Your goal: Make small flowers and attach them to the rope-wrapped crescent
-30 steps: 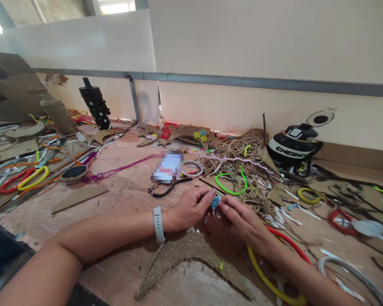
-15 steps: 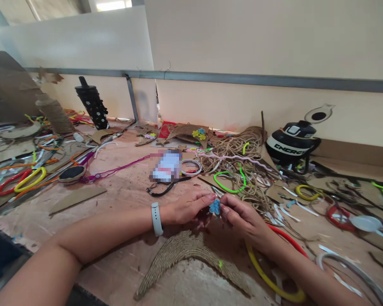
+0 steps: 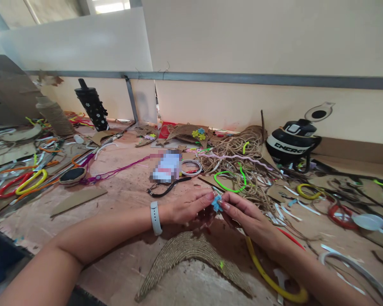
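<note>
Between my fingertips, above the worktable [image 3: 121,263], is a small blue flower [image 3: 216,203] with rounded petals. My left hand [image 3: 191,207] pinches it from the left, with a pale band around that wrist. From the other side my right hand [image 3: 244,212] grips the flower between thumb and fingers. Parts of the fingers hide one another. Just below lies a crescent [image 3: 191,250] covered with rows of twine, with a small bright yellow-green piece [image 3: 221,265] on it.
Behind my hands are a heap of loose twine [image 3: 232,148], a green loop [image 3: 225,187] and a blurred-out phone-like object [image 3: 166,165]. A black jug [image 3: 289,144] stands back right, a dark bottle [image 3: 93,106] back left. Scissors with yellow and red handles [image 3: 32,182] lie left.
The blue flower has turned slightly in my fingers and shifted a little to the right and up. My right hand has moved slightly. The table things stay put.
</note>
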`<action>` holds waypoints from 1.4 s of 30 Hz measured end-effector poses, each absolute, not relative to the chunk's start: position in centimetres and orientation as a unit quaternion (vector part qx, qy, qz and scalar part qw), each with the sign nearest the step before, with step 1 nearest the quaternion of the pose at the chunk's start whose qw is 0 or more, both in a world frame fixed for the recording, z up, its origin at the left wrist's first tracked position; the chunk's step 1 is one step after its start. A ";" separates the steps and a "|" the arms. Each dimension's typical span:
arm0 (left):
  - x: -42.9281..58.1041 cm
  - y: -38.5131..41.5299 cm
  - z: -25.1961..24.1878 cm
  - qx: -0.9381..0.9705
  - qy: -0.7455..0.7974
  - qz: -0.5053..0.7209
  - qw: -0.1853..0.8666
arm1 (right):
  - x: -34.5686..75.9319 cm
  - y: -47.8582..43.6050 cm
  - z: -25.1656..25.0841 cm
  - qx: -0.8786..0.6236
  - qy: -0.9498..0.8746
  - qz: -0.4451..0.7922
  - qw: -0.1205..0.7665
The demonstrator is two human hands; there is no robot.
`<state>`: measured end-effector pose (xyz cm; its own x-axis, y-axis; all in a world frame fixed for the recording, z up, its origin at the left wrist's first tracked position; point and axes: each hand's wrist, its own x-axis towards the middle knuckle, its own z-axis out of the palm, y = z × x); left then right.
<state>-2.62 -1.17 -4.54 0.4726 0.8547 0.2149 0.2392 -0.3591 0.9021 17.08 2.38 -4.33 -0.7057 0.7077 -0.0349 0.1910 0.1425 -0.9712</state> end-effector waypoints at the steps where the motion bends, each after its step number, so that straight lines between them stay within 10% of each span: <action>1: -2.7 -1.2 -4.5 0.746 0.366 0.354 0.429 | 17.1 2.3 -4.1 -0.317 -0.710 0.588 0.223; 9: -1.8 -1.7 -4.7 0.641 0.327 0.348 0.601 | 16.7 1.5 -2.6 -0.284 -0.697 0.622 0.216; 22: -1.7 -1.5 -4.5 0.725 0.379 0.432 0.380 | 17.1 2.1 -3.9 -0.266 -0.747 0.559 0.244; 29: -1.4 -1.6 -5.4 0.632 0.323 0.412 0.571 | 16.8 2.1 -4.4 -0.282 -0.805 0.452 0.261; 42: -1.7 -1.6 -4.8 0.674 0.347 0.402 0.513 | 17.2 2.4 -4.4 -0.251 -0.744 0.570 0.243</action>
